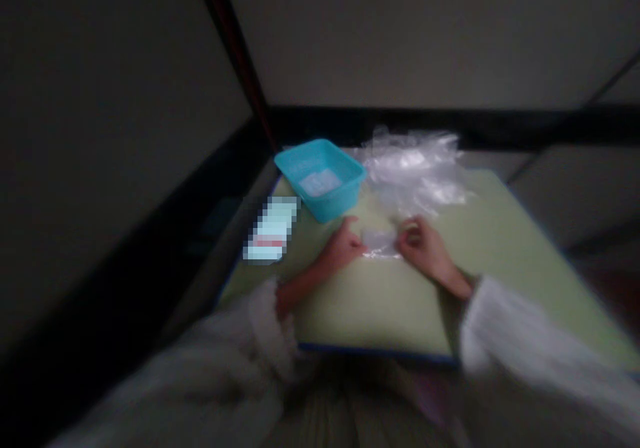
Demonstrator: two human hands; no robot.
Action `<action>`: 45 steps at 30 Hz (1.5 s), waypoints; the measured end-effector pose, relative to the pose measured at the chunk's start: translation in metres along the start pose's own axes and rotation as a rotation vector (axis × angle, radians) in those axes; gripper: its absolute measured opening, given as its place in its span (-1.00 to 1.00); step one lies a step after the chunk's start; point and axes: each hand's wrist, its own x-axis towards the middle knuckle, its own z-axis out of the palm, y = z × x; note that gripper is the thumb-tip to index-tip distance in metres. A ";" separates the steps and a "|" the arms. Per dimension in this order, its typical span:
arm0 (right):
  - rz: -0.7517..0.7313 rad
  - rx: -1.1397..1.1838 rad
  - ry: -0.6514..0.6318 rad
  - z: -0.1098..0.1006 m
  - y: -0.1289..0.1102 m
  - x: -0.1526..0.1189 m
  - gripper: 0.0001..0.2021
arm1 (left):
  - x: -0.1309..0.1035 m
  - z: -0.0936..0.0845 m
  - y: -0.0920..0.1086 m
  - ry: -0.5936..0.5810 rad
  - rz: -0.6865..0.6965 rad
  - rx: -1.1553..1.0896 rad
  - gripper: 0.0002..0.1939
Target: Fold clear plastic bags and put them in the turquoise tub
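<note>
Nearest the camera, two pale, fleecy sleeves [265,328] enter from the lower corners, both cut off by the frame. Beyond them runs the dark blue near edge of a yellow-green tabletop [380,308]. Near the middle of this surface lies a small clear packet [381,244], flat between the two hands. The right hand [425,248] has thumb and fingers curled into a ring and appears to pinch the packet's right end. The left hand [343,247] has its thumb at the left end and its forefinger lifted away; whether it grips or merely steadies cannot be told. Good handling would keep the film flat and lightly taut, held only by its margins, with even fingertip pressure so that it neither creases nor slides. The packet's contents and any opening are lost to blur and glare. Farther left lies a flat, phone-like object [273,228], its face obscured by pixelation. Behind the left hand stands a turquoise basket [336,203] containing whitish pieces [320,181], indistinct. Farthest back, beside it, a heap of clear plastic film [415,168] shines, its separate layers impossible to count.
</note>
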 end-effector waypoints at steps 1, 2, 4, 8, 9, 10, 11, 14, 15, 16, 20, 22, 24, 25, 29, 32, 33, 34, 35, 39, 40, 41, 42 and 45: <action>-0.042 -0.078 0.022 -0.003 -0.003 -0.001 -0.70 | 0.000 0.001 0.000 -0.002 0.003 0.000 -0.31; -0.096 -0.167 0.037 -0.005 -0.005 -0.002 -0.73 | 0.000 0.001 0.000 -0.003 0.006 0.000 -0.31; -0.229 -0.344 0.024 -0.007 -0.010 -0.006 -0.77 | 0.000 0.002 0.000 -0.004 0.011 0.002 -0.31; -0.463 -0.571 -0.156 -0.001 -0.017 -0.012 -0.67 | 0.000 0.003 -0.003 0.008 0.023 0.012 -0.31; -0.503 -0.613 -0.192 0.002 -0.017 -0.013 -0.62 | 0.000 0.003 -0.004 0.012 0.027 0.016 -0.31; -0.534 -0.652 -0.218 0.004 -0.018 -0.014 -0.58 | 0.000 0.003 -0.004 0.014 0.031 0.020 -0.32; -0.555 -0.688 -0.237 0.006 -0.018 -0.014 -0.54 | 0.000 0.003 -0.005 0.016 0.035 0.025 -0.32; -0.584 -0.777 -0.295 0.010 -0.015 -0.016 -0.47 | 0.000 0.003 -0.004 0.016 0.040 0.041 -0.32; -0.586 -0.795 -0.315 0.011 -0.014 -0.017 -0.45 | -0.001 0.003 -0.004 0.016 0.041 0.047 -0.32; -0.587 -0.806 -0.335 0.011 -0.012 -0.017 -0.42 | -0.001 0.003 -0.003 0.014 0.042 0.053 -0.31; -0.579 -0.827 -0.384 0.012 -0.007 -0.017 -0.36 | -0.002 0.003 0.000 0.011 0.049 0.074 -0.33; -0.572 -0.839 -0.397 0.013 -0.005 -0.016 -0.34 | -0.002 0.003 0.001 0.014 0.054 0.089 -0.34; -0.564 -0.847 -0.406 0.013 -0.003 -0.015 -0.32 | -0.002 0.004 0.001 0.019 0.060 0.107 -0.34; -0.562 -0.848 -0.410 0.013 -0.002 -0.015 -0.32 | -0.001 0.004 0.001 0.023 0.062 0.116 -0.35; -0.560 -0.852 -0.420 0.014 0.001 -0.014 -0.31 | -0.001 0.005 0.001 0.037 0.074 0.166 -0.39; -0.563 -0.852 -0.429 0.013 0.002 -0.014 -0.30 | -0.001 0.005 0.000 0.046 0.092 0.219 -0.39; -0.566 -0.848 -0.429 0.013 0.001 -0.013 -0.30 | -0.002 0.005 0.000 0.050 0.098 0.240 -0.39; -0.570 -0.841 -0.426 0.013 0.001 -0.013 -0.30 | -0.003 0.005 0.001 0.054 0.105 0.262 -0.40; -0.575 -0.834 -0.422 0.013 0.000 -0.012 -0.30 | -0.004 0.005 0.002 0.060 0.113 0.285 -0.41; -0.576 -0.823 -0.381 0.011 -0.002 -0.012 -0.25 | -0.014 0.003 0.013 0.078 0.168 0.376 -0.51; -0.570 -0.826 -0.366 0.010 -0.002 -0.013 -0.24 | -0.017 0.002 0.017 0.066 0.207 0.413 -0.55; -0.562 -0.830 -0.352 0.010 -0.002 -0.014 -0.22 | -0.020 0.001 0.021 0.043 0.261 0.459 -0.59; -0.555 -0.835 -0.343 0.010 -0.002 -0.016 -0.21 | -0.024 0.001 0.024 -0.002 0.350 0.542 -0.60; -0.548 -0.842 -0.349 0.009 -0.003 -0.019 -0.20 | -0.034 0.002 0.025 -0.127 0.575 0.758 -0.51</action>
